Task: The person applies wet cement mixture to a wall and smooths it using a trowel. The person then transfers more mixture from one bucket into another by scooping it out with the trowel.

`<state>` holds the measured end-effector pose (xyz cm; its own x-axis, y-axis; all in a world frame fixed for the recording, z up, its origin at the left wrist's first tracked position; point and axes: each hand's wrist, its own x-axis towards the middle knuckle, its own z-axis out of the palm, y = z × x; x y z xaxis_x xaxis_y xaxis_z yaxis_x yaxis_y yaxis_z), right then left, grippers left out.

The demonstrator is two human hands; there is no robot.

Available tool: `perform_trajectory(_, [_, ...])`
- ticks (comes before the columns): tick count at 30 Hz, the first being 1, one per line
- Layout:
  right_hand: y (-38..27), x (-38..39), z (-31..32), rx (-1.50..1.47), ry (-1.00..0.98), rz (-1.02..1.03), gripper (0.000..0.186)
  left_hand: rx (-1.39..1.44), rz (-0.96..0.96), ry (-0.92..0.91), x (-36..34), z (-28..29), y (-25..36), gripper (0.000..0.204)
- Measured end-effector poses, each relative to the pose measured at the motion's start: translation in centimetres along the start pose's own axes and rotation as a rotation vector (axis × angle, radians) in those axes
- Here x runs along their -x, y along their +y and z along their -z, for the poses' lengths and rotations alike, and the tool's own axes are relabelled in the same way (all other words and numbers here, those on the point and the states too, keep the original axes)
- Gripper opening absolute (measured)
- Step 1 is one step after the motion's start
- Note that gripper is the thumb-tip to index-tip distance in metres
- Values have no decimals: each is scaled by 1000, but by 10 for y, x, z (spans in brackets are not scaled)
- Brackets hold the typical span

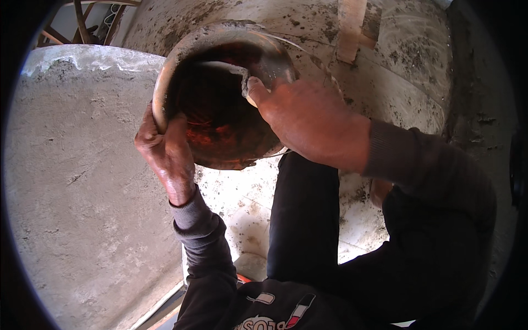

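A round bucket is tilted in front of me, its mouth turned toward me. The inside is dark, with a reddish glow low on its wall. My left hand grips the rim at the left, thumb inside and fingers outside. Over the bucket's right side, my right hand is closed around the handle of a trowel. Its grey, crusted metal neck shows by my thumb, and a pale edge runs leftward into the bucket. Shadow hides most of the blade and whatever lies at the bottom.
A rough plastered wall with a pale top edge stands close on my left. The light floor is spattered with dried mortar. A wooden post rises beyond the bucket at the upper right. Wooden bars show at the far left.
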<state>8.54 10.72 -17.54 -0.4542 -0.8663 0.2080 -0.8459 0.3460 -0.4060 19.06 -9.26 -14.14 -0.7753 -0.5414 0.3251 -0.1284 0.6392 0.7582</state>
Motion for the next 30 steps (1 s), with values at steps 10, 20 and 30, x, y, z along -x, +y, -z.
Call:
perform_trajectory(10, [16,12,5,237,11,136,43,60,12,9,0,5,-8,36])
perform_trajectory(20, [20,19,0,206,-148,180,42,72,17,25,-2,3,-11,36])
perform_trajectory(30, [13,17,-10,179,-118,188,37,30,13,13,-2,9,-8,36])
